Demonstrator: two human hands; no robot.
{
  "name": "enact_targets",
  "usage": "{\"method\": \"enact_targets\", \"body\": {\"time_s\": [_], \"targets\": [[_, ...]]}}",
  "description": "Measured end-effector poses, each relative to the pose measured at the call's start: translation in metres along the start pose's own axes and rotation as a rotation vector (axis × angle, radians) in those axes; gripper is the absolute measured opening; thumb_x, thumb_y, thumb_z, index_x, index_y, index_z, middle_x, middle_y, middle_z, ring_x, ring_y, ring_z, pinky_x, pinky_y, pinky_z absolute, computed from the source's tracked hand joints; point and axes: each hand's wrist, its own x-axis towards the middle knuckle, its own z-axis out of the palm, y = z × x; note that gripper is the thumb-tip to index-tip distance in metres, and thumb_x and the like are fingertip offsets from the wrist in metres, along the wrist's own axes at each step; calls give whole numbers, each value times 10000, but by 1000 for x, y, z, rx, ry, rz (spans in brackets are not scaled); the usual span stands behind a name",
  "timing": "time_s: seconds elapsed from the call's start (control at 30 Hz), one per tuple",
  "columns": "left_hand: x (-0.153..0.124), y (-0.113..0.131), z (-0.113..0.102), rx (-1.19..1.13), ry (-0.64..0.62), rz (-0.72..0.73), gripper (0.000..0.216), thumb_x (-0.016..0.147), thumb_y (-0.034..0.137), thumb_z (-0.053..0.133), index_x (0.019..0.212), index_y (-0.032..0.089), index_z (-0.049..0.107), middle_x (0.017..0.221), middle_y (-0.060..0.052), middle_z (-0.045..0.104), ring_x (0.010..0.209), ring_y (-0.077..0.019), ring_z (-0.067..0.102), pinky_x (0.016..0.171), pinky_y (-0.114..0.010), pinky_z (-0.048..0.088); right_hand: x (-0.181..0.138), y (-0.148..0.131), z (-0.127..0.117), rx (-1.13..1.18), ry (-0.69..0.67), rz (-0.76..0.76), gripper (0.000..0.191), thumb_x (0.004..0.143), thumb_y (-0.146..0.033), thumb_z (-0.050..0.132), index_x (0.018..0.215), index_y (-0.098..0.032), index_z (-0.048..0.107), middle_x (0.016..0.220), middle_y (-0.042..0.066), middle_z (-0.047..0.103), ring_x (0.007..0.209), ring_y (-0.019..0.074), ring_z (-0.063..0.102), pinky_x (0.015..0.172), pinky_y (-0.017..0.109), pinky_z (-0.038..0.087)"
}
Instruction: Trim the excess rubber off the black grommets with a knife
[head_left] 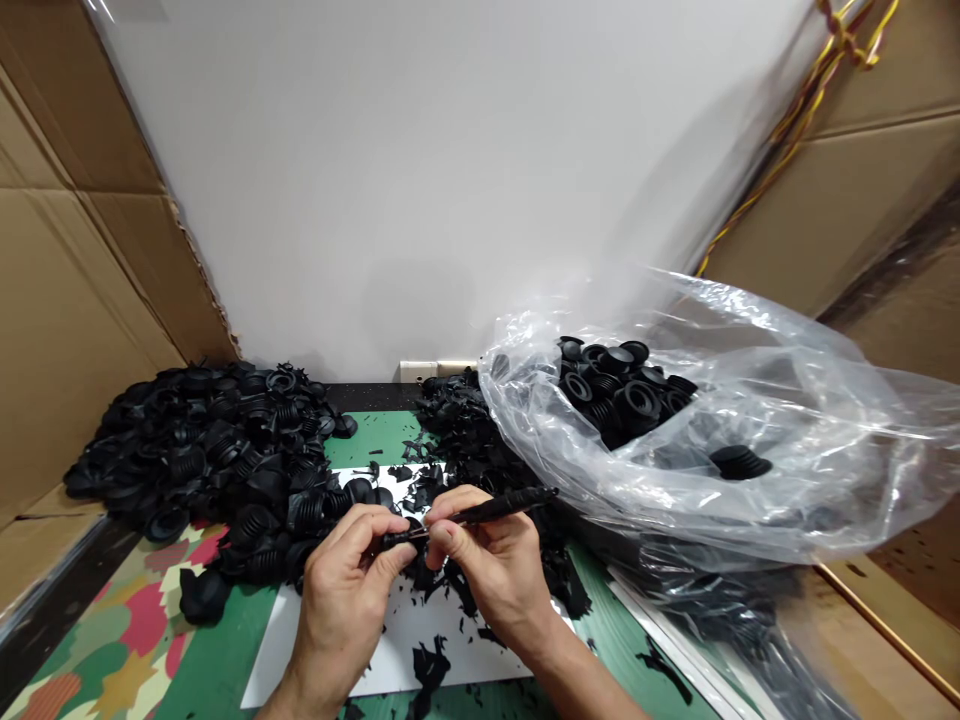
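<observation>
My left hand (349, 575) is closed, pinching a small black ribbed rubber part (394, 538) between thumb and fingers. Just beside it, my right hand (499, 565) grips a slim black-handled tool (510, 505) whose handle slants up to the right. A thin metal tip (420, 535) of the tool points at the rubber part; whether it is a blade is hard to tell. Both hands are over a white sheet (367, 665) strewn with black rubber scraps (429, 665).
A heap of black ribbed rubber parts (217, 440) lies at left. Black trimmings (469, 425) are piled behind my hands. At right, a clear plastic bag (802, 440) stands open with ribbed parts (630, 390) inside. Cardboard walls (75, 220) and a pale panel (450, 180) enclose the green table (367, 435).
</observation>
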Motion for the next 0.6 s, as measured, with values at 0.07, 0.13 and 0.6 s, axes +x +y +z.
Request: {"method": "enact_targets", "body": {"time_s": [0.07,0.13,0.6], "targets": [[1,1,0,1,6,-2,83,743,161,649,764,234,683,783,6,673,713,-143,626,598,-196,490,0,1,0,-5,-3,2,83,807,-248,666,775,-173,678,746,-1,606,502,102,600,490,226,477],[2,1,1,-1,7,-2,88,739,158,650,764,235,686,775,8,674,702,-141,627,592,-194,490,0,1,-1,-7,-6,3,83,810,-249,665,776,-174,677,750,0,607,505,102,602,493,228,478],[2,2,0,-23,17,-51,54,726,195,653,726,226,698,735,1,682,666,-152,626,560,-209,489,-2,-1,1,-123,105,-225,87,843,-162,612,769,-184,653,774,2,583,466,73,561,444,203,463]]}}
